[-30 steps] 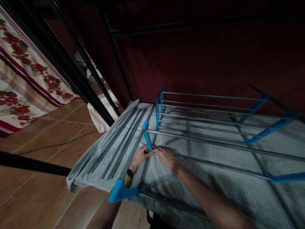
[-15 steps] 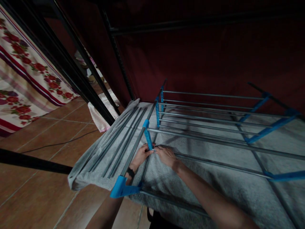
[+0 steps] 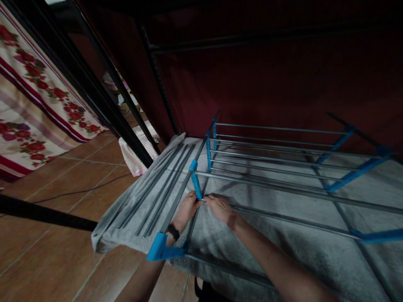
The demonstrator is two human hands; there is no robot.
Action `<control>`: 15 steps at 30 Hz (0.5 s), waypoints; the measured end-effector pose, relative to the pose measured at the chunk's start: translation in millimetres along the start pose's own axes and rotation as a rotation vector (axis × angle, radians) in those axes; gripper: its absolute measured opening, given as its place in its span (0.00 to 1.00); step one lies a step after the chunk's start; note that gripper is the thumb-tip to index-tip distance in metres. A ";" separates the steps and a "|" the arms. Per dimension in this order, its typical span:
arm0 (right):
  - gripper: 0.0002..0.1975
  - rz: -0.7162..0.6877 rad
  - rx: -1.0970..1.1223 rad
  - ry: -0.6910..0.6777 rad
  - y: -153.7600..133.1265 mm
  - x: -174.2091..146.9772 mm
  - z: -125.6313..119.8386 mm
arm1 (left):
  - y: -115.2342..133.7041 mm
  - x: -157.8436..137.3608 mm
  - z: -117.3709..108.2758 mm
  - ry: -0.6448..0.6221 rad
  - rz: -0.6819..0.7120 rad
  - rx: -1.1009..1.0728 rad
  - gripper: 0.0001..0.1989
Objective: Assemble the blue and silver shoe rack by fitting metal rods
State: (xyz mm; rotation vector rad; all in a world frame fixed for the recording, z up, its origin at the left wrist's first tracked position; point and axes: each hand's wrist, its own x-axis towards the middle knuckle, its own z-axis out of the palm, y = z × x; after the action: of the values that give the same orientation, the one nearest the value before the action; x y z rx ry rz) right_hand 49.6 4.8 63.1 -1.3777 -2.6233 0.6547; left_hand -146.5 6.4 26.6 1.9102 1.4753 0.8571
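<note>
A rack of grey metal tubes with blue plastic connectors lies on a grey blanket (image 3: 103, 239). My left hand (image 3: 188, 207) is closed around the lower end of a blue connector (image 3: 196, 184), under the rack's side tube (image 3: 179, 197). Just to the right, my right hand (image 3: 218, 207) grips the end of a metal tube (image 3: 283, 217) where it meets that connector. The two hands nearly touch, and the joint between them is partly hidden by fingers. Another blue connector (image 3: 162, 248) sits at the near corner, beside my left wrist.
Several loose metal tubes (image 3: 157, 195) lie side by side on the blanket, left of the rack. Black metal posts (image 3: 103, 109) stand at the left, with a floral curtain (image 3: 37, 96) beyond. A dark cable (image 3: 78, 191) crosses the tiled floor (image 3: 63, 218).
The view has shifted slightly. Both hands stay at the same joint, with the left hand's fingers and wrist slightly turned; the rack looks the same.
</note>
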 end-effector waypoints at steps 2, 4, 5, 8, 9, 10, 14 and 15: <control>0.20 0.004 -0.005 -0.003 -1.1 -1.0 -1.5 | 1.2 0.2 0.1 -0.016 -0.017 0.062 0.12; 0.20 0.007 -0.013 -0.015 -1.9 -1.5 -2.5 | 2.0 0.3 0.4 -0.028 -0.023 0.091 0.10; 0.21 0.011 -0.018 -0.021 -2.2 -1.6 -2.5 | 2.2 0.3 0.7 -0.027 -0.022 0.094 0.09; 0.22 0.019 -0.040 -0.037 -2.0 -1.1 -0.5 | 2.2 0.1 1.7 -0.012 -0.027 0.096 0.06; 0.23 0.019 -0.047 -0.036 -1.7 -0.8 0.7 | 2.1 0.2 2.2 -0.011 -0.031 0.100 0.05; 0.24 0.013 -0.053 -0.032 -1.2 -0.4 1.8 | 1.9 0.2 2.7 -0.010 -0.035 0.107 0.05; 0.24 -0.025 -0.032 -0.016 2.0 1.9 4.1 | 1.6 0.9 4.4 -0.005 -0.046 0.127 0.04; 0.22 -0.033 -0.016 -0.016 3.0 2.6 3.7 | 1.4 1.0 4.7 -0.008 -0.046 0.126 0.03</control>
State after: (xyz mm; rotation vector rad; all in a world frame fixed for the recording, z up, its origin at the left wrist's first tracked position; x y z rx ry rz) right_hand 49.3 7.2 58.2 -1.3357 -2.6630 0.6450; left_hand -141.8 6.8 24.9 1.9590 1.5956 0.7509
